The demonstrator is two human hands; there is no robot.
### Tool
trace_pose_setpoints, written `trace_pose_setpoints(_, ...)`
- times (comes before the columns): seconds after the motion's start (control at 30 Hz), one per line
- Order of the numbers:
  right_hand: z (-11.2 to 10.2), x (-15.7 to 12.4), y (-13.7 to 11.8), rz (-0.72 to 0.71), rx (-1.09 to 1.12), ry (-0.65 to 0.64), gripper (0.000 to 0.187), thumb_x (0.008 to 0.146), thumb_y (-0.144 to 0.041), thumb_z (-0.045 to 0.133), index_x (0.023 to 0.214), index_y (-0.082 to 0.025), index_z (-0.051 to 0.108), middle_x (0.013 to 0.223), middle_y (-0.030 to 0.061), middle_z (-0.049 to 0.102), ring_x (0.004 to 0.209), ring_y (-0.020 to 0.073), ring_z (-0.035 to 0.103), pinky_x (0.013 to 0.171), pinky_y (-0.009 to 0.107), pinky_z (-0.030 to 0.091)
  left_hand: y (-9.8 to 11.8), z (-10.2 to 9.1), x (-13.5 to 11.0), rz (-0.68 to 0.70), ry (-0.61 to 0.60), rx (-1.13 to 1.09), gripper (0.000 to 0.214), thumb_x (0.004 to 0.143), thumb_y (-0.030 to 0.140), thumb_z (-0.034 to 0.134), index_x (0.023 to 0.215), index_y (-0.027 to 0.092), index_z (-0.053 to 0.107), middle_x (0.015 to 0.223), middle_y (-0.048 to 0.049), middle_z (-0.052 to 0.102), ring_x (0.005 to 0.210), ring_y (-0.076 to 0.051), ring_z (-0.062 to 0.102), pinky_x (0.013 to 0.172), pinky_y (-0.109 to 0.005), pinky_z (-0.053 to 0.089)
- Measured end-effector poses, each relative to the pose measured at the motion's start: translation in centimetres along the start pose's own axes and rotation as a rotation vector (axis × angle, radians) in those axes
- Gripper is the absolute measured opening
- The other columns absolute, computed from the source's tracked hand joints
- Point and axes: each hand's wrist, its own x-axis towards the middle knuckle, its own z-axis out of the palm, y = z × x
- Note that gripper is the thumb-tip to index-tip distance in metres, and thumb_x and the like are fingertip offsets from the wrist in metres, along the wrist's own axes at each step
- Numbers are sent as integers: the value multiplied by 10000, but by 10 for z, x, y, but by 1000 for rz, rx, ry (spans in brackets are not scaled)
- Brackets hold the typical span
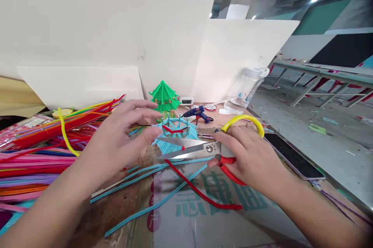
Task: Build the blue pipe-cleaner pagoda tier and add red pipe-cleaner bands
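Observation:
My right hand (247,151) grips a pair of scissors (201,149) with one yellow and one red handle. The blades stand slightly apart and point left, with a small red bit (183,148) between them. My left hand (125,135) is raised left of the blade tips, fingers curved and apart, nothing visible in it. Behind the blades stands a light blue pipe-cleaner structure (166,146) with upright posts; a short bent red piece (175,130) shows in front of it, and whether it touches is unclear. A longer red pipe cleaner (201,193) extends below the scissors.
Blue pipe cleaners (157,206) lie on the printed cardboard (221,224). Bundles of coloured pipe cleaners (35,158) fill the left. Behind are a green tree-shaped piece (163,96), a glue gun (198,113), a small clock (185,100) and a clear jar (244,90). A phone (293,154) lies right.

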Motion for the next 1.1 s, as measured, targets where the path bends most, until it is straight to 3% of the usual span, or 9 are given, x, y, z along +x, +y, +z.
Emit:
trace_pose_setpoints(0.13,-8,1,-10,-30,-23,-7,384,913,-353,670,1277,-242,620,1044,133,636,998,345,590,833,475,492,21,12,-10,168,-90,119,411,844,564,734,1153,293,742,1288,-60,680,1268,-311,575,1126,-492,438)
trace_pose_setpoints(0.27,-14,2,-20,-91,-137,-14,378,915,-267,639,1290,-235,615,995,129,627,963,335,581,841,467,490,23,23,-12,138,-228,150,309,954,502,609,923,226,743,983,-51,726,1045,-256,647,1026,-449,479)
trace_pose_setpoints(0.37,-14,3,-22,-103,-169,-29,363,906,-282,658,1263,-224,623,984,130,624,948,340,583,827,471,497,23,20,-10,119,-295,127,342,1015,428,500,875,218,732,921,-43,732,952,-225,658,895,-372,510)
trace_pose_setpoints(0.53,-11,3,-24,-70,-4,-110,417,882,-312,712,1267,-214,586,1049,122,639,972,328,616,816,449,518,10,-1,-4,99,-174,222,395,1023,435,452,871,226,750,913,-41,758,939,-226,675,883,-346,494)
trace_pose_setpoints(0.7,-14,-3,-36,-68,359,-443,440,803,-221,769,1195,-271,578,1120,63,637,998,261,643,792,356,512,-11,-32,1,-123,-127,152,360,878,564,620,746,262,765,735,7,732,720,-199,670,674,-274,503)
trace_pose_setpoints(0.8,-11,-7,-43,-55,403,-576,385,795,-134,720,1133,-267,595,1072,48,649,967,253,645,796,353,499,-10,-48,-2,-91,-257,13,373,932,532,559,787,277,789,760,1,740,728,-193,683,709,-273,541)
trace_pose_setpoints(0.9,-1,-8,-46,-33,404,-619,359,798,-121,697,1116,-257,602,1062,54,654,959,263,649,793,359,498,-2,-57,-8,31,-408,-110,278,926,493,593,1004,359,824,1089,-18,777,962,-240,722,839,-322,571)
trace_pose_setpoints(1.0,9,-9,-44,-20,407,-631,426,803,-168,734,1192,-266,590,1095,63,654,992,284,654,817,382,508,0,-54,-10,-29,-261,-108,256,885,497,661,1075,405,806,1047,1,787,950,-249,725,887,-356,571)
trace_pose_setpoints(1.1,16,-8,-42,-22,416,-626,503,818,-218,762,1279,-278,569,1129,70,651,1023,296,653,843,397,515,-11,-44,-5,-102,-142,-54,294,938,493,581,1110,377,789,913,14,783,895,-231,726,892,-340,565)
